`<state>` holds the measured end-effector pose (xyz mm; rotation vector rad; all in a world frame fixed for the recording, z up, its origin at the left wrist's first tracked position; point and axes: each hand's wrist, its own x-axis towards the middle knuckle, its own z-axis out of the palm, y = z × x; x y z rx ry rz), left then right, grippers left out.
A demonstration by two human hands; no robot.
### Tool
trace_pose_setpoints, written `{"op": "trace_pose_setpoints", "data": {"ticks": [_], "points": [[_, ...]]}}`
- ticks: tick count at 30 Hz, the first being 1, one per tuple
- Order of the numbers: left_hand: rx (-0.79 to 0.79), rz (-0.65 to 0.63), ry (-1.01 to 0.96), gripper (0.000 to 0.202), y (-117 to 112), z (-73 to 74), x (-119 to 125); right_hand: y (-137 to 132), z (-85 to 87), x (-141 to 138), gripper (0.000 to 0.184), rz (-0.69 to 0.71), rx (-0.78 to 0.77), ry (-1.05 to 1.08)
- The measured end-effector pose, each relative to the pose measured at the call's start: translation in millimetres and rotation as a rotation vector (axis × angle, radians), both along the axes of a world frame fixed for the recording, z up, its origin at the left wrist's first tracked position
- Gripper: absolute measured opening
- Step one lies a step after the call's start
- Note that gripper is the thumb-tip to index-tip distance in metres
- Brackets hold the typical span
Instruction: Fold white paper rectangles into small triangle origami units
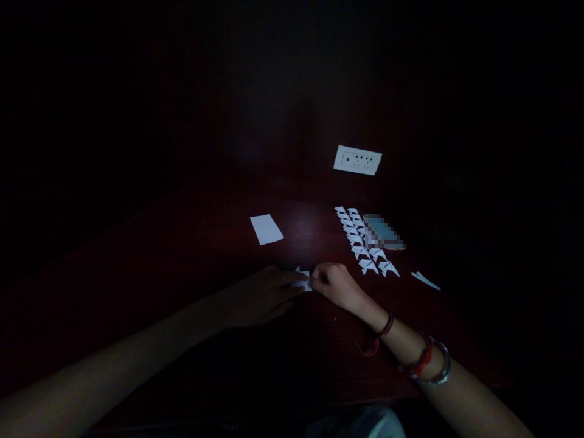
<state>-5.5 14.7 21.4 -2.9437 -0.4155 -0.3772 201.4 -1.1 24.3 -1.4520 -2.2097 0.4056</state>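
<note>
A small piece of folded white paper (300,283) lies on the dark red table between my two hands. My left hand (267,295) comes in from the left, its index finger and thumb holding the paper against the table. From the right, my right hand (334,284) has its fingers curled and pinched at the paper's right edge. Fingers cover much of the paper, so its full shape is hidden. Two rows of several folded white paper pieces (359,250), each with pointed tips, stand to the right beyond my right hand.
A flat white sheet (266,229) lies beyond my left hand. Beside the rows is a pixelated flat object (384,232). Thin white strips (426,280) lie farther right. A white wall socket (358,160) is at the back. The surroundings are very dark.
</note>
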Motion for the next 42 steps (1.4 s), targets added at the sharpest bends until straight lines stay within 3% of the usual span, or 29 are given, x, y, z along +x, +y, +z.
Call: {"op": "trace_pose_setpoints", "data": {"ticks": [10,16,22,31,37,42], "points": [[-0.093,0.009,-0.027,0.035,0.3,0.5,0.3,1.3,-3.0,-1.3,0.006,-0.029,-0.017,0.011],[-0.157,0.030,-0.046,0.036,1.0,-1.6,0.3,-5.9,-1.9,2.0,0.007,0.017,0.122,-0.031],[-0.161,0.031,-0.071,0.040,3.7,-7.7,-2.0,-15.5,6.0,10.1,0.019,0.229,0.236,-0.306],[-0.153,0.024,-0.075,0.040,1.7,-5.3,-0.3,-18.1,15.8,7.5,0.020,0.254,0.336,-0.562],[-0.095,0.018,-0.082,0.042,6.6,-14.2,-5.5,-19.3,12.8,13.1,0.018,0.236,0.331,-0.536],[-0.065,0.028,-0.074,0.041,4.0,-12.9,-8.2,-18.2,9.5,14.0,0.023,0.202,0.261,-0.336]]}}
